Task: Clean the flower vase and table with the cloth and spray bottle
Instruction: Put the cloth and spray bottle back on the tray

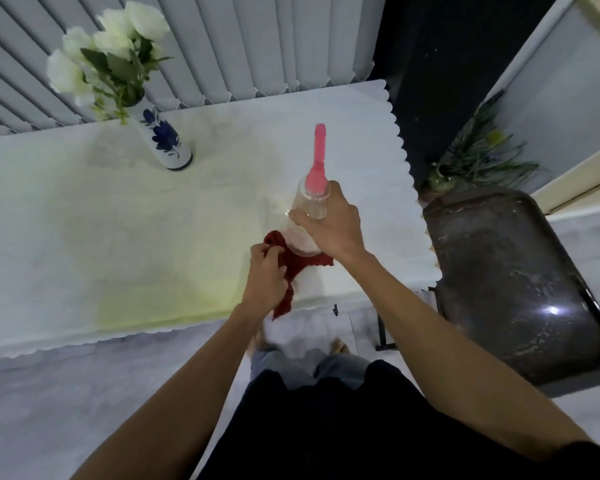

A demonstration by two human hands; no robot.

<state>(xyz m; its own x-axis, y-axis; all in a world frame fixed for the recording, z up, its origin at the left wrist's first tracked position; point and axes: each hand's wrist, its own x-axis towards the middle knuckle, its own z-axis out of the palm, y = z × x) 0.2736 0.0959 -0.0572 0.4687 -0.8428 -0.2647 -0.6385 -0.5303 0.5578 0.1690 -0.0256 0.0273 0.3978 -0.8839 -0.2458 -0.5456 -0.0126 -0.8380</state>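
At table edge (pixel 187 317), right hand (pixel 329 226) around spray bottle (pixel 309 199), left hand (pixel 265 278) clutching cloth (pixel 302 265) (red).

1. Right hand (pixel 329 225) reaches forward on an extended bare arm, fingers wrapped closed around what it grips.
2. Left hand (pixel 265 278) sits just beside it, lower, fingers pinched closed, forearm bare.

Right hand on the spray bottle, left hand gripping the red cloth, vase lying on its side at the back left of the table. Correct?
Not quite. The head view shows the vase standing upright, not on its side. The rest holds: right hand on the spray bottle, left hand gripping the red cloth.
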